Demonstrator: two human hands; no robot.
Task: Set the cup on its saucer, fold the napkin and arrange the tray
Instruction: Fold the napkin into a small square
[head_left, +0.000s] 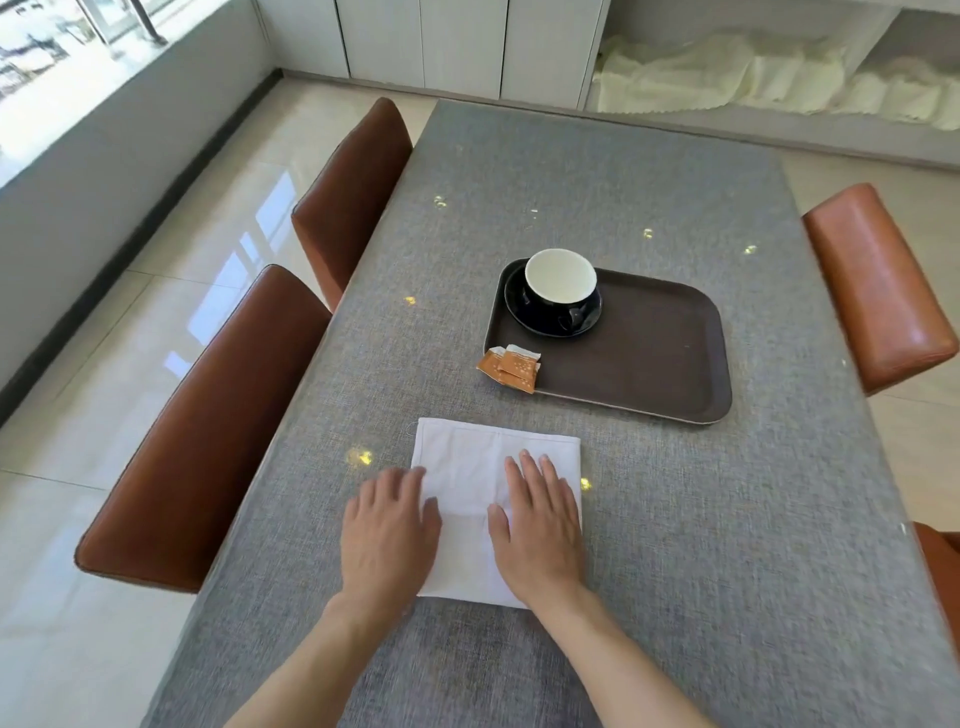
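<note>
Grey woven cloth covers the long bench (649, 519), which runs away from the camera toward white cabinets. Both hands lie flat and open, palms down, on a white napkin (467, 467) at the near middle of the bench. The left hand (387, 530) rests on the napkin's left edge, partly on the cloth of the bench; the right hand (537, 525) covers its right half, fingers spread a little and pointing away. The hands are apart, with a strip of napkin showing between them, and neither grips anything.

The napkin looks folded (a crease line runs across it between the hands) and forms a rough rectangle, its long axis running from the near edge toward the tray, slightly tilted.

Beyond it, well apart, sits a dark brown tray (649, 358), its long side running left to right and skewed a little. In the tray's far left corner a black cup (558, 291) with a white inside stands upright on a black saucer (519, 312), its handle turned toward the camera. Two small orange packets (511, 366) overlap the tray's near left corner, half on the rim, half on the bench.

Brown leather chairs (208, 426) stand along the left side, another orange-brown one (878, 286) on the right. Nothing lies between napkin and tray.
</note>
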